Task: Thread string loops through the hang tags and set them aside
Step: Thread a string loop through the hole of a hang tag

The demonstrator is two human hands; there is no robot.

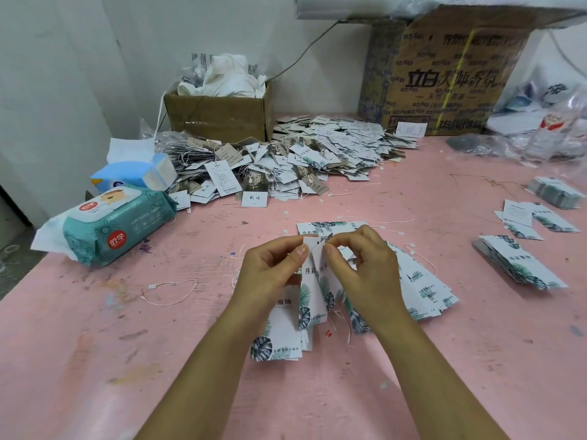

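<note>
Packing workshop: heaped hang tags (317, 154), cartons (444, 74).

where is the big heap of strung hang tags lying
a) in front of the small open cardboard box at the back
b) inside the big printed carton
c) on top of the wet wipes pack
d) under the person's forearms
a: the heap of hang tags spreads over the pink table right in front of the small cardboard box.

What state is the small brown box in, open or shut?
Open: the small brown box has its top uncovered, and crumpled white material rises above its rim.
</note>
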